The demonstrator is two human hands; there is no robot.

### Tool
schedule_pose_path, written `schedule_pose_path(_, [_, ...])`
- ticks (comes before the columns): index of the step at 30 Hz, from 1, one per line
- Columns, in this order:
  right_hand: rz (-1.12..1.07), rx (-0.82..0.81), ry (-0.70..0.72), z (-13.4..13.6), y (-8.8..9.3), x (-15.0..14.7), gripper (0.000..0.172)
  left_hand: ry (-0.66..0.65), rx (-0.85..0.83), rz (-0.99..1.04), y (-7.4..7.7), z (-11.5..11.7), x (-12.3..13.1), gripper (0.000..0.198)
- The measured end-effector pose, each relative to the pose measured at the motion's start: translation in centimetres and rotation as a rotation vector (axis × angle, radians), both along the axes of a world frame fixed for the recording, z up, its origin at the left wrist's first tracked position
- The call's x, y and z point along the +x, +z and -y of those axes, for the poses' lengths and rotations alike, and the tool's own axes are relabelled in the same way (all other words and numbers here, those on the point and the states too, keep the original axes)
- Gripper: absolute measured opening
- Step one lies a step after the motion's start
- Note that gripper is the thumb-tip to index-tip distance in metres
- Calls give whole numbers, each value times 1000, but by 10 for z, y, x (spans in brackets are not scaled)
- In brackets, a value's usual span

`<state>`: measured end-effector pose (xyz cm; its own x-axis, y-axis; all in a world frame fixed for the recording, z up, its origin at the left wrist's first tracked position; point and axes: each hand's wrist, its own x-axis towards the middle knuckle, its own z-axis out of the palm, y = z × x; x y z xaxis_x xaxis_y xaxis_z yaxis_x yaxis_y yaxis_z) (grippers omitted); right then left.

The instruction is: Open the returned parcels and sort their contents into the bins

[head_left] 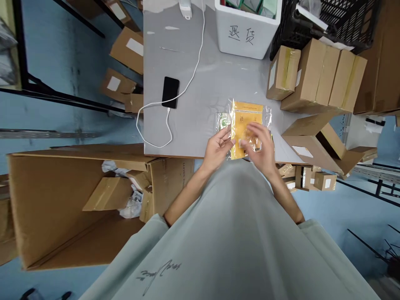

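Note:
A yellow booklet (246,111) in a clear plastic sleeve is held near the table's front edge, its cover printed with large characters. My left hand (216,151) pinches its left edge between thumb and fingers. Over the lower right of the cover, my right hand (261,151) is curved with thumb and fingers apart; whether the fingertips press on the plastic I cannot tell. Partly hidden behind the booklet's left side is another clear-wrapped item (223,119) with a green and white front.
On the grey table (187,125) lie a black phone (170,92) and a white cable (200,54). A white foam box (248,35) and black crate (353,25) stand at the back. Cardboard boxes (321,75) line the right; a large open carton (62,208) is at left.

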<state>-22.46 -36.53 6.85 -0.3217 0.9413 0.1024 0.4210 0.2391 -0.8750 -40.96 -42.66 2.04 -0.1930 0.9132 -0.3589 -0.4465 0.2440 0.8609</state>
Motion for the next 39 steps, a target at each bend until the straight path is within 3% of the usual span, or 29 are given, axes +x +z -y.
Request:
schedule_pose_path(2, [-4, -35, 111, 7, -3, -18, 51, 1, 28, -37, 0, 3, 4, 78])
schedule_pose_path(6, [-17, -53, 79, 11, -11, -36, 57, 14, 67, -114, 6, 11, 10, 84])
schedule_pose_path(11, [-47, -71, 56, 13, -9, -36, 38, 34, 75, -140, 9, 15, 14, 80])
schedule_pose_path(17, [-63, -102, 39, 12, -9, -32, 44, -6, 66, -115, 8, 11, 11, 86])
schedule_pose_path(24, [-112, -189, 65, 2, -14, -21, 46, -103, 90, -151, 6, 6, -1, 82])
schedule_pose_path(29, [-154, -210, 106, -3, -11, -11, 47, -199, 134, -324, -3, 6, -7, 76])
schedule_pose_path(35, [-241, -354, -155, -33, -3, 31, 52, -154, 30, -236, -21, 12, -32, 77])
schedule_pose_path(39, [-268, -451, -142, -40, 1, 41, 55, -145, -2, -189, -23, 15, -36, 70])
